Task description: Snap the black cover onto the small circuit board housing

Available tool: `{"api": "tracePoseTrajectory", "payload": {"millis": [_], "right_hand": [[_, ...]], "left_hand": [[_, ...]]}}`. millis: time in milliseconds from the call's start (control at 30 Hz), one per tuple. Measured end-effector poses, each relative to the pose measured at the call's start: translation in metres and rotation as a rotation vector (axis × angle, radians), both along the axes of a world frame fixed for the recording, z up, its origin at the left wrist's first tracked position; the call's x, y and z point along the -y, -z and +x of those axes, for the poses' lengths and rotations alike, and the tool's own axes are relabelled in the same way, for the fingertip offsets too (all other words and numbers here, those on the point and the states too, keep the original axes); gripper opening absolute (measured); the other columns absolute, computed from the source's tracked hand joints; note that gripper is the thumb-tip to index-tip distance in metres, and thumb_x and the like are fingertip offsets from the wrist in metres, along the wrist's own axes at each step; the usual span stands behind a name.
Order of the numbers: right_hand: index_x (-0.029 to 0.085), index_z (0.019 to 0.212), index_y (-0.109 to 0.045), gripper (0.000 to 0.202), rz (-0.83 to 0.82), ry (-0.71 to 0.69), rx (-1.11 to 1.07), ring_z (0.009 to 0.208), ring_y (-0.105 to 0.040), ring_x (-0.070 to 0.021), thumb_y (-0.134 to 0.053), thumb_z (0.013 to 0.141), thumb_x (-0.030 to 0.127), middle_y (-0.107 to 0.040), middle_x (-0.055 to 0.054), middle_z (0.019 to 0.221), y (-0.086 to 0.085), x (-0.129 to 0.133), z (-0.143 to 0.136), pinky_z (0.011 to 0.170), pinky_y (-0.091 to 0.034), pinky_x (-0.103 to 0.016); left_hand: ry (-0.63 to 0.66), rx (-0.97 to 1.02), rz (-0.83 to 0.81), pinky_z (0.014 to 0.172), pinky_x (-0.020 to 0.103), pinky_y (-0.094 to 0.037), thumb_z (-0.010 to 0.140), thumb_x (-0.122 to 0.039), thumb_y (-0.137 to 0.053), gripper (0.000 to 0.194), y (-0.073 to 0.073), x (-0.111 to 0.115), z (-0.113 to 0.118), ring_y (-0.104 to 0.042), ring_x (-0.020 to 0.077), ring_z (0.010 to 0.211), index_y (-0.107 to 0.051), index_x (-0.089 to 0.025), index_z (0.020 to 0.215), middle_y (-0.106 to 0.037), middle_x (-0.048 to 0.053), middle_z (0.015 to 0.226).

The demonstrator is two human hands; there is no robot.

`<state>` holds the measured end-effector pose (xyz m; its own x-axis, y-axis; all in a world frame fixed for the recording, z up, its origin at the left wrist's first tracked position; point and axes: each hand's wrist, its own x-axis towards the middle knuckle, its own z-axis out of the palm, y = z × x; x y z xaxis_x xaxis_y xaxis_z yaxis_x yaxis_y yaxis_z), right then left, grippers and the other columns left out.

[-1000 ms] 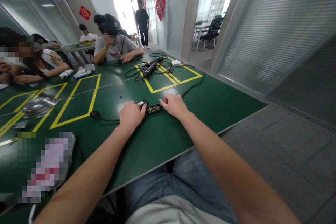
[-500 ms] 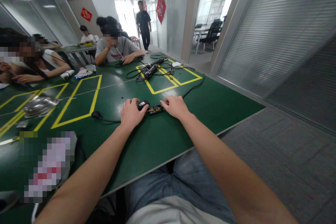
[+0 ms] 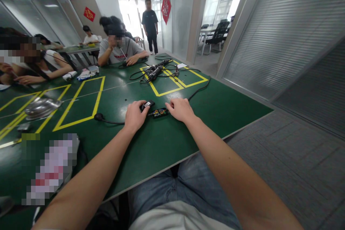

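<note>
My left hand (image 3: pixel 135 115) is closed on a black cover piece (image 3: pixel 147 104) with a small white label, tilted above the table. Just below and right of it lies an open black electronics case (image 3: pixel 160 113), its circuit parts with orange and yellow rings showing. A black cord (image 3: pixel 111 122) with a plug (image 3: pixel 99 117) runs out left from under my left hand. At the case's right end is my right hand (image 3: pixel 181 109), fingers curled in around what looks like the cord there, though the grip itself is hidden. More black cord (image 3: pixel 198 89) emerges beyond that hand.
On the green table (image 3: pixel 234 104), black tools with tangled cables (image 3: pixel 155 72) lie within yellow tape frames. A shiny metal bowl (image 3: pixel 43 107) and a partly blurred package (image 3: pixel 51 169) are at left. People sit across the table; one person (image 3: pixel 150 25) stands in the corridor.
My left hand and the black cover piece have shifted slightly, with the cover now a little higher and clearer of the case. My right hand is nearly still. The person in the corridor has moved.
</note>
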<state>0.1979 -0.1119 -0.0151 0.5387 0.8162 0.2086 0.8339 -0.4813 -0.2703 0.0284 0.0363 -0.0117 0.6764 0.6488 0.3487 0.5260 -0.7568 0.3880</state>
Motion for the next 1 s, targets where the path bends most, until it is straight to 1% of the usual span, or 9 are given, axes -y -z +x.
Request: {"api": "tracePoseTrajectory", "payload": {"millis": [100,200,267,333,433,567,767,933,1000], "right_hand": [[0.02,0.098,-0.074,0.037,-0.02,0.002,0.021,0.111,-0.068,-0.0302,-0.046,0.116,0.036,-0.08,-0.013,0.112,0.0,0.0,0.0,0.095,-0.041,-0.039],[0.019,0.106,-0.076,0.036,-0.026,-0.009,0.04,0.113,-0.069,-0.0304,-0.043,0.116,0.031,-0.08,-0.015,0.119,0.0,0.0,0.0,0.093,-0.041,-0.039],[0.019,0.108,-0.076,0.036,-0.025,-0.011,0.047,0.113,-0.069,-0.0302,-0.042,0.116,0.03,-0.08,-0.015,0.121,0.001,0.0,0.001,0.093,-0.042,-0.038],[0.019,0.108,-0.077,0.037,-0.025,-0.011,0.046,0.112,-0.069,-0.0302,-0.042,0.116,0.03,-0.08,-0.015,0.12,0.001,0.0,0.001,0.092,-0.042,-0.038],[0.02,0.106,-0.078,0.038,-0.02,-0.016,0.042,0.11,-0.07,-0.03,-0.043,0.116,0.031,-0.081,-0.014,0.117,0.002,0.0,0.001,0.091,-0.042,-0.038],[0.02,0.106,-0.078,0.037,-0.016,-0.014,0.039,0.107,-0.07,-0.0293,-0.044,0.116,0.032,-0.081,-0.014,0.113,0.001,-0.001,0.0,0.091,-0.042,-0.038],[0.02,0.104,-0.077,0.036,-0.02,-0.018,0.021,0.107,-0.071,-0.029,-0.046,0.116,0.033,-0.081,-0.014,0.113,0.0,-0.001,0.001,0.091,-0.042,-0.037],[0.02,0.102,-0.077,0.036,-0.009,-0.021,0.027,0.106,-0.07,-0.0287,-0.046,0.116,0.031,-0.081,-0.013,0.113,0.001,-0.001,0.001,0.089,-0.042,-0.036],[0.02,0.102,-0.077,0.035,-0.01,-0.019,0.028,0.107,-0.071,-0.0291,-0.046,0.115,0.031,-0.081,-0.013,0.113,0.0,-0.001,0.001,0.089,-0.042,-0.037]], "left_hand": [[0.191,0.078,0.083,0.109,0.049,-0.055,0.105,-0.033,-0.062,0.037,0.001,0.007,-0.001,-0.069,0.0317,0.119,-0.075,-0.02,0.136,-0.078,0.013,0.129],[0.413,0.021,0.102,0.11,0.05,-0.054,0.106,-0.035,-0.062,0.041,0.003,0.014,-0.002,-0.066,0.0314,0.119,-0.073,-0.021,0.142,-0.076,0.013,0.13],[0.485,-0.028,0.092,0.109,0.05,-0.054,0.105,-0.035,-0.063,0.041,0.005,0.017,-0.001,-0.066,0.031,0.118,-0.073,-0.022,0.143,-0.075,0.013,0.13],[0.478,-0.044,0.102,0.109,0.051,-0.054,0.106,-0.035,-0.063,0.04,0.007,0.016,-0.001,-0.065,0.0312,0.118,-0.074,-0.023,0.143,-0.074,0.013,0.129],[0.445,-0.043,0.128,0.111,0.052,-0.053,0.108,-0.036,-0.06,0.04,0.009,0.013,0.0,-0.064,0.0322,0.118,-0.075,-0.02,0.141,-0.075,0.014,0.127],[0.442,-0.039,0.105,0.111,0.05,-0.053,0.11,-0.036,-0.056,0.039,0.01,0.011,0.0,-0.064,0.0311,0.12,-0.075,-0.021,0.141,-0.075,0.014,0.129],[0.389,0.083,0.143,0.113,0.05,-0.051,0.112,-0.034,-0.052,0.04,0.007,0.014,-0.003,-0.063,0.0311,0.123,-0.072,-0.018,0.143,-0.073,0.015,0.133],[0.435,-0.073,0.09,0.11,0.048,-0.053,0.11,-0.034,-0.055,0.039,0.008,0.013,-0.001,-0.065,0.0305,0.119,-0.073,-0.021,0.141,-0.074,0.013,0.131],[0.44,-0.089,0.091,0.11,0.049,-0.053,0.11,-0.035,-0.055,0.039,0.009,0.012,0.0,-0.065,0.0308,0.119,-0.073,-0.021,0.142,-0.074,0.013,0.131]]}}
